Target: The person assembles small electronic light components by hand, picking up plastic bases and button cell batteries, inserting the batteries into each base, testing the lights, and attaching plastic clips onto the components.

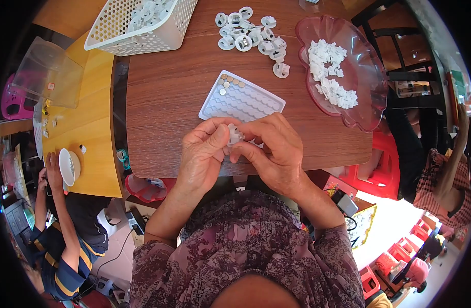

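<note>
Just in front of the tray's near edge, my left hand (205, 151) pinches a small white plastic part (235, 134) between thumb and fingers. My right hand (274, 149) closes on the same part from the other side, thumb and index finger against it. Behind the hands lies a pale blister tray (246, 105) with several coin-like discs (226, 84) in its upper left pockets. Several round white parts (243, 43) are scattered farther back. A clear reddish scalloped dish (366, 77) on the right holds piles of small white pieces (327, 57).
At the back left, a white perforated basket (153, 43) holds more white parts. A yellow table (99, 128) with a white bowl (70, 167) adjoins on the left, where a person in a striped shirt works. Red stools (381, 169) and another person are on the right.
</note>
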The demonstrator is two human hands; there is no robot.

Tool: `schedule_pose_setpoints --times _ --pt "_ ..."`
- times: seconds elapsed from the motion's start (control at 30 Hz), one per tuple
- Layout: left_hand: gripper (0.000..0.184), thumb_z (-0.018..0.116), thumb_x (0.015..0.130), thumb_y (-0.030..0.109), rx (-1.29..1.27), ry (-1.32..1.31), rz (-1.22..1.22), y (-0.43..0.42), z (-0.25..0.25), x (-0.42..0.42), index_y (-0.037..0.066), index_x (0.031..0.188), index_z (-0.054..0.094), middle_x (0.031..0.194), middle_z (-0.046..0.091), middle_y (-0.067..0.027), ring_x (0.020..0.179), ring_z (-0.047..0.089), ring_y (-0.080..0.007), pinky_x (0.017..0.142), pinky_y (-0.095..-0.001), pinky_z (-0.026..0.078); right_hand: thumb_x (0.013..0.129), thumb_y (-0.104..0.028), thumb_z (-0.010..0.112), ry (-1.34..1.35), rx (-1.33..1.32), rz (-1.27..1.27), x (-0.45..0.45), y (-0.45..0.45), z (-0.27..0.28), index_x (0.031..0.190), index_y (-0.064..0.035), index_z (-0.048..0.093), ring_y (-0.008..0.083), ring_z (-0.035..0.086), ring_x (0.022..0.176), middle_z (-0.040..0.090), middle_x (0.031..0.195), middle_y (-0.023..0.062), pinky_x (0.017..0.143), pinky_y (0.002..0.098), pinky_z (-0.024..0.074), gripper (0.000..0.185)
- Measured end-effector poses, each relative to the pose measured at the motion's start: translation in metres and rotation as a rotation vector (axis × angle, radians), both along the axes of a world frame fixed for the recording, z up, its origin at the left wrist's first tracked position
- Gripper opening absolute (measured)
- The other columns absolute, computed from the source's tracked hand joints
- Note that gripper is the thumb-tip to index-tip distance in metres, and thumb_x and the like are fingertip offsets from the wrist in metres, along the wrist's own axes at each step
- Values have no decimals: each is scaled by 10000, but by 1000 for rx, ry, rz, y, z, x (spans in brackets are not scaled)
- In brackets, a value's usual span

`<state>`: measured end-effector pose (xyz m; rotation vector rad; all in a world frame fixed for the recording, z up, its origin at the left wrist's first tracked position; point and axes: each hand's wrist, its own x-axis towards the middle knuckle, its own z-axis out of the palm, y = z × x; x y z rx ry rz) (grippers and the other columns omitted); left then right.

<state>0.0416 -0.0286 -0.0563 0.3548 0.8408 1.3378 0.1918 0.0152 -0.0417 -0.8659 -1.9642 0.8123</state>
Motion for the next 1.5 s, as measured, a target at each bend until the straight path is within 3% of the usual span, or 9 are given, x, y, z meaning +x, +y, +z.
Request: schedule_pose_setpoints --times 0.27,0.33,0.5,0.6,0.67,0.77,1.0,1.37,1.5 --pt "307 576 908 196 2 -152 -76 -1 -3 -1 -63 1072 565 950 619 -102 809 586 -145 626 -251 455 641 -51 739 -12 56 -20 3 -4 1 984 -27 620 241 521 721 575 817 79 604 336 434 364" --pt "262 613 883 151 -15 6 89 0 1 6 -49 1045 569 941 619 -90 802 577 -121 638 -246 463 642 -58 744 -33 77 -23 1 -5 3 984 -24 618 244 520 729 572 827 83 603 334 434 366" --pt "208 622 873 121 60 118 83 -1 -7 6 -36 1000 571 915 618 -76 783 577 -105 625 -246 467 666 -56 741 12 3 -44 -2 -10 -5 977 -14 613 245 519 709 564 831 95 594 328 436 339" --pt "200 574 906 143 39 74 67 0 -1 4 -38 992 574 907 620 -86 767 585 -118 609 -254 468 697 -35 726 70 -334 -12 4 -11 -4 990 4 610 184 518 690 561 808 72 595 302 442 318" --pt "211 547 922 154 18 -2 52 -1 1 2 -40 997 577 909 623 -97 758 590 -129 603 -258 468 760 -5 681 343 -748 24 7 -11 -11 1012 21 609 124 557 709 598 814 47 628 258 460 263" --pt "238 504 944 169 45 37 26 -1 1 0 -47 1008 583 921 627 -117 749 594 -151 594 -263 466 807 2 646 614 -969 118 4 -6 1 1034 26 611 109 600 756 632 842 48 678 229 470 231" --pt "232 510 941 163 -10 -41 16 0 -1 -1 -50 992 585 906 631 -127 730 597 -165 583 -266 460 834 -9 622 616 -998 137 6 -7 -2 1057 17 619 129 617 785 642 866 63 709 229 471 224" --pt "209 543 926 185 -105 -58 -40 -2 0 -6 -21 954 566 841 628 -127 625 640 -207 465 -269 442 804 1 632 18 -402 85 13 7 4 1001 -10 670 137 565 726 610 776 63 646 260 442 202" --pt "219 542 925 188 -126 -53 -111 -3 3 -5 -8 1023 533 881 623 -150 612 641 -215 455 -271 445 781 10 641 3 -303 65 8 8 7 959 -16 672 158 551 678 599 734 66 597 279 431 183"
